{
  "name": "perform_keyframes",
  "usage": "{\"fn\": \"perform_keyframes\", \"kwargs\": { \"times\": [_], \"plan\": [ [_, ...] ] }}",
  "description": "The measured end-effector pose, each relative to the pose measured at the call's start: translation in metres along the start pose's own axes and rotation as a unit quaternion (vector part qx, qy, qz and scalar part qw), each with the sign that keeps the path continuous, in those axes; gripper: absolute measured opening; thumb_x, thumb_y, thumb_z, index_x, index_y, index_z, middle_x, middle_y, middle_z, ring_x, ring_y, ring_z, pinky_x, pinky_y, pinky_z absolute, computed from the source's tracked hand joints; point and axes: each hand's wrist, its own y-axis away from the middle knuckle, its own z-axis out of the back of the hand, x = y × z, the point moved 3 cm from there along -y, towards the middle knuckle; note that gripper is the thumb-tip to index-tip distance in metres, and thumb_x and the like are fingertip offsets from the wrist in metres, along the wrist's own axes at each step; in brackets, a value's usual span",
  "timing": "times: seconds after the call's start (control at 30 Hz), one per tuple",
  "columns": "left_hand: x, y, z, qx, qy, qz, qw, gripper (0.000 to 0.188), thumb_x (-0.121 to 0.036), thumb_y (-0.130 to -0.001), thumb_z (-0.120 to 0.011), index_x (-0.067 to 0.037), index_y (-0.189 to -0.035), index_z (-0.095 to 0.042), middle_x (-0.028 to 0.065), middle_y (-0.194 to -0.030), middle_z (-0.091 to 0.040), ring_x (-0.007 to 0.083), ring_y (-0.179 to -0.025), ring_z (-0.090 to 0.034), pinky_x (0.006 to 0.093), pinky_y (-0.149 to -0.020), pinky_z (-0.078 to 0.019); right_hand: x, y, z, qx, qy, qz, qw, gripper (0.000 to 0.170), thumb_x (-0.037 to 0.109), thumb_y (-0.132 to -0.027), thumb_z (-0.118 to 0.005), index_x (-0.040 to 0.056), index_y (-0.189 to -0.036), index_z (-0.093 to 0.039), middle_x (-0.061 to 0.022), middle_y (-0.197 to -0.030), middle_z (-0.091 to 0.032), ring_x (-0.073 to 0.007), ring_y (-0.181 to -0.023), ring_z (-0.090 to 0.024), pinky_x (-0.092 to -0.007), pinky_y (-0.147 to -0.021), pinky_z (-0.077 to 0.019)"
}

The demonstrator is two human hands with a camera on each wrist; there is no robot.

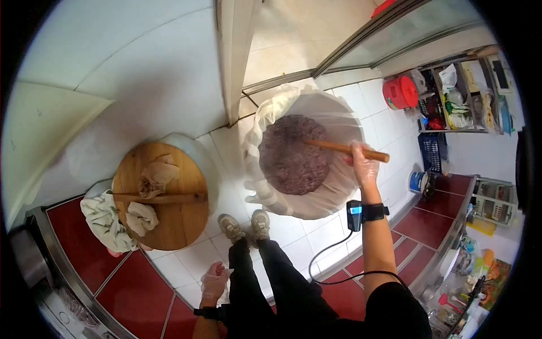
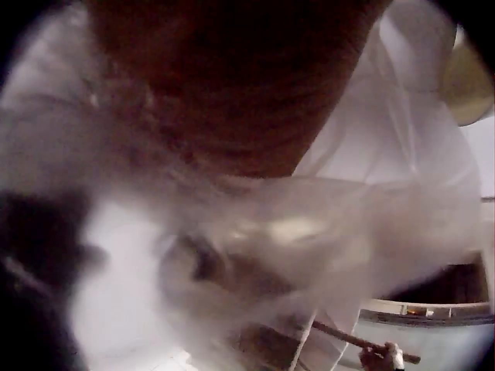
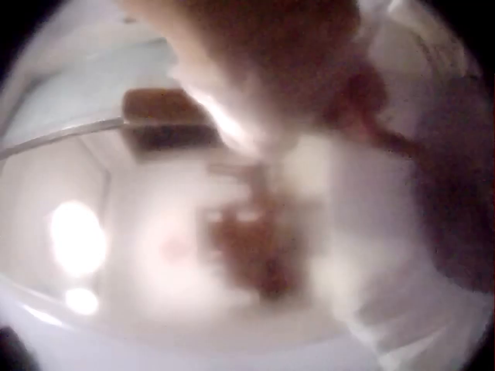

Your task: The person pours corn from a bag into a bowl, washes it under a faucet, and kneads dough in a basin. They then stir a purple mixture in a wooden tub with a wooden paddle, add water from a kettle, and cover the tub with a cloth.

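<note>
A tall vessel lined with pale cloth [image 1: 339,195] holds a dark purplish, lumpy mass [image 1: 293,164]. My gloved right hand [image 1: 363,164] grips a wooden stick [image 1: 333,147] near its upper end, and the stick's far end reaches the mass. In the right wrist view the hand [image 3: 263,85] is blurred. My left hand [image 1: 214,282], in a clear loose glove, hangs beside my leg, holding nothing that shows, its fingers loosely bent. The left wrist view shows mostly blurred glove plastic [image 2: 309,232], with the stick [image 2: 348,337] far off.
On the left stands a round wooden lid [image 1: 186,226] with crumpled cloths [image 1: 142,218] on it, beside a pale green towel [image 1: 104,220]. A red bucket [image 1: 400,92] and a shelf of goods [image 1: 457,101] are at the right. A glass sliding door [image 1: 395,34] stands behind the vessel.
</note>
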Motion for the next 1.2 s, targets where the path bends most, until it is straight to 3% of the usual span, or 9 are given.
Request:
{"fn": "perform_keyframes", "kwargs": {
  "times": [0.13,0.23,0.33,0.6,0.8,0.87,1.0,1.1,1.2],
  "plan": [
    [-0.014,0.002,-0.006,-0.004,-0.005,-0.031,1.000,0.033,-0.017,-0.079,-0.062,-0.002,-0.108,-0.054,0.0108,-0.092,-0.062,0.0174,-0.083,-0.060,0.0284,-0.072,-0.0491,-0.073,-0.020,-0.012,-0.081,0.290,0.166,0.939,0.024,0.025,-0.081,-0.064,0.0020,-0.083,-0.056,-0.0035,-0.069,-0.057,-0.0108,-0.055,-0.052,-0.0247,-0.053,-0.0457],
    [-0.013,0.008,-0.010,0.014,-0.018,-0.029,0.999,0.034,-0.018,-0.080,-0.062,-0.002,-0.109,-0.052,0.0097,-0.092,-0.061,0.0168,-0.082,-0.059,0.0281,-0.072,-0.0488,-0.039,-0.012,-0.015,-0.028,0.243,0.128,0.961,0.022,0.023,-0.081,-0.063,0.0011,-0.082,-0.057,-0.0042,-0.067,-0.056,-0.0106,-0.054,-0.050,-0.0255,-0.054,-0.0454],
    [-0.010,0.008,-0.010,0.021,-0.016,-0.027,0.999,0.034,-0.018,-0.082,-0.060,-0.002,-0.111,-0.051,0.0088,-0.093,-0.060,0.0164,-0.082,-0.058,0.0282,-0.071,-0.0487,-0.004,0.028,0.018,-0.048,0.008,0.049,0.998,0.018,0.019,-0.082,-0.062,0.0009,-0.079,-0.060,-0.0042,-0.066,-0.058,-0.0095,-0.054,-0.052,-0.0241,-0.049,-0.0424],
    [-0.009,0.010,-0.017,0.014,0.037,-0.038,0.998,0.031,-0.014,-0.080,-0.061,-0.002,-0.108,-0.053,0.0099,-0.089,-0.061,0.0170,-0.081,-0.059,0.0280,-0.072,-0.0492,-0.063,0.039,-0.006,-0.025,0.296,0.169,0.940,0.025,0.027,-0.080,-0.063,0.0015,-0.078,-0.063,-0.0058,-0.066,-0.062,-0.0114,-0.061,-0.059,-0.0264,-0.057,-0.0465],
    [-0.005,0.012,-0.012,0.004,-0.011,-0.005,1.000,0.033,-0.015,-0.080,-0.060,-0.001,-0.109,-0.052,0.0102,-0.091,-0.061,0.0174,-0.082,-0.059,0.0284,-0.074,-0.0489,-0.029,0.094,0.013,0.063,0.184,0.030,0.981,0.017,0.020,-0.082,-0.061,0.0039,-0.086,-0.064,-0.0030,-0.074,-0.064,-0.0081,-0.067,-0.058,-0.0227,-0.061,-0.0460],
    [0.012,0.005,-0.017,0.002,0.021,-0.017,1.000,0.034,-0.016,-0.079,-0.062,-0.001,-0.109,-0.053,0.0102,-0.091,-0.062,0.0175,-0.082,-0.059,0.0284,-0.074,-0.0488,-0.078,0.079,-0.010,0.046,0.174,0.088,0.980,0.014,0.017,-0.083,-0.060,0.0048,-0.088,-0.064,-0.0031,-0.072,-0.063,-0.0080,-0.065,-0.058,-0.0221,-0.060,-0.0456],
    [-0.023,0.015,-0.011,0.001,0.039,-0.019,0.999,0.033,-0.017,-0.082,-0.060,-0.001,-0.110,-0.051,0.0073,-0.090,-0.060,0.0141,-0.081,-0.057,0.0263,-0.071,-0.0481,-0.046,0.067,-0.018,0.071,0.258,0.167,0.949,0.016,0.018,-0.083,-0.059,0.0026,-0.087,-0.064,-0.0033,-0.066,-0.061,-0.0086,-0.059,-0.055,-0.0234,-0.055,-0.0446],
    [0.002,0.011,-0.015,-0.010,0.026,-0.019,0.999,0.037,-0.018,-0.076,-0.066,-0.003,-0.108,-0.054,0.0098,-0.091,-0.062,0.0162,-0.080,-0.059,0.0280,-0.072,-0.0489,0.006,0.091,-0.009,0.049,0.114,0.107,0.986,0.017,0.016,-0.082,-0.060,-0.0007,-0.081,-0.063,-0.0057,-0.061,-0.058,-0.0089,-0.055,-0.053,-0.0244,-0.051,-0.0432],
    [0.005,0.010,-0.019,0.008,0.059,-0.020,0.998,0.035,-0.017,-0.082,-0.061,-0.001,-0.110,-0.051,0.0067,-0.092,-0.059,0.0135,-0.083,-0.056,0.0251,-0.073,-0.0471,-0.010,0.075,-0.029,0.085,0.075,0.166,0.980,0.019,0.018,-0.082,-0.060,-0.0001,-0.077,-0.063,-0.0059,-0.060,-0.058,-0.0093,-0.055,-0.054,-0.0254,-0.052,-0.0441]
  ]
}}
